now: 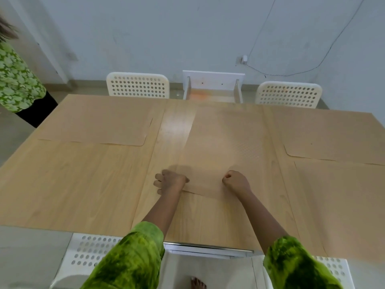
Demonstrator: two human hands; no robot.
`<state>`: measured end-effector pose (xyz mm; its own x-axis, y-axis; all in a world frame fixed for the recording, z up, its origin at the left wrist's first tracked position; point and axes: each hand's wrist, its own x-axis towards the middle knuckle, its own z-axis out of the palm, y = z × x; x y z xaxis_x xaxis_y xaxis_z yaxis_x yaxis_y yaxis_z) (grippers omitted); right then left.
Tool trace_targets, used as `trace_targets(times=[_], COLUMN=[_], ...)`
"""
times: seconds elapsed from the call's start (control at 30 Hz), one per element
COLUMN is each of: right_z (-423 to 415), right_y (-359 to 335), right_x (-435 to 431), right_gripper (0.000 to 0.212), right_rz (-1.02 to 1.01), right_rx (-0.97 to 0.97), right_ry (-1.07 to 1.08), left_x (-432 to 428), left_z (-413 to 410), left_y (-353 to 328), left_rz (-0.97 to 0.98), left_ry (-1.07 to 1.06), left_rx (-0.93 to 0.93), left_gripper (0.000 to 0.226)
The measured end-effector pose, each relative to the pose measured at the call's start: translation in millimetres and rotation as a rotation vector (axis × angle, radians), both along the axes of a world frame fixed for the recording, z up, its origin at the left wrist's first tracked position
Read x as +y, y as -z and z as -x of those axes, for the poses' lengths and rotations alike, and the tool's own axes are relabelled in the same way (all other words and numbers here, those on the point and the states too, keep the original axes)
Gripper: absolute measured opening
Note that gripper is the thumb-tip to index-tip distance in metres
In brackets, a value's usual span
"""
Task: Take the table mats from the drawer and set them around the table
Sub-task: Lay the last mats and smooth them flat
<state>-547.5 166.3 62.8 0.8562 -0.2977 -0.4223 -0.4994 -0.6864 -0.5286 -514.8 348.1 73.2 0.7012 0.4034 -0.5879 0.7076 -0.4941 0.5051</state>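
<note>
The mat [218,147] in work is thin, light and flexible, w/ a smooth face. It is judged to slide easily on the table [83,184] and to sag if lifted at one point only, so it is best taken at two points of one edge. It lies at the table's middle, reaching towards the far edge. Its near edge is pinched by the left hand [170,181], thumb on top. The right hand [236,181] is closed fist-like on the same edge. Another mat [93,122] lies at the far-left corner.

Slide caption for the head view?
Left hand and right hand grip a table mat by its near edge; far drawer stands open.
</note>
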Motion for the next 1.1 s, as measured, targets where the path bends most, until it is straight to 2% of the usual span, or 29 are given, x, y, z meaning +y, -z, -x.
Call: trace_targets(times=[0.07, 0.13, 0.27, 0.33, 0.43, 0.5, 0.57, 0.67, 0.73, 0.8, 0.87, 0.97, 1.1], right_z=[-1, -2, -1, -2, -9, -15, -22, -30, -41, -49, -54, -62, -68], right_y=[0, 0, -3, -6, -8, -9, -11, -18, -16, -17, -18, -17, -13], right_x=[1, 1, 1, 3, 6, 8, 7, 1, -12, -26, -39, -54, -71], right_gripper=[0.007, 0.008, 0.014, 0.022, 0.022, 0.022, 0.024, 0.032, 0.033, 0.025, 0.016, 0.033, 0.054], right_rz=[0.003, 0.003, -0.022, -0.050, -0.106, -0.155, -0.225, -0.320, -0.304, -0.198, -0.056, 0.155, 0.328], right_rx=[0.004, 0.002, 0.003, 0.016, 0.055, 0.086, 0.128, 0.085, 0.015, -0.085, -0.118, -0.057, 0.051], right_ry=[-0.005, -0.006, 0.012, 0.015, 0.012, 0.015, 0.041, 0.055, 0.100, 0.120, 0.142, 0.130, 0.155], left_x=[-3, -6, -17, -25, -36, -45, -55, -40, -6, 37, 76, 109, 118], left_z=[-2, -3, 9, 15, 27, 37, 37, 11, -10, -22, -29, -32, -30], left_y=[-2, -3, -8, -8, -7, -7, -3, -4, -10, -18, -24, -19, -4], left_rz=[0.131, 0.366, 0.730, 0.931, 1.215, 1.181, 1.024, 0.857, 0.826, 0.804, 0.701, 0.581, 0.481], left_ry=[-0.035, -0.150, -0.301, -0.323, -0.442, -0.338, -0.242, -0.284, -0.195, -0.116, -0.091, -0.086, -0.341], left_rx=[-0.028, -0.124, -0.282, -0.314, -0.315, -0.240, -0.159, -0.169, -0.202, -0.175, -0.133, -0.100, -0.257], left_gripper=[0.060, 0.045, 0.038, 0.040, 0.028, 0.023, 0.028, 0.034, 0.041, 0.043, 0.035, 0.027, 0.011])
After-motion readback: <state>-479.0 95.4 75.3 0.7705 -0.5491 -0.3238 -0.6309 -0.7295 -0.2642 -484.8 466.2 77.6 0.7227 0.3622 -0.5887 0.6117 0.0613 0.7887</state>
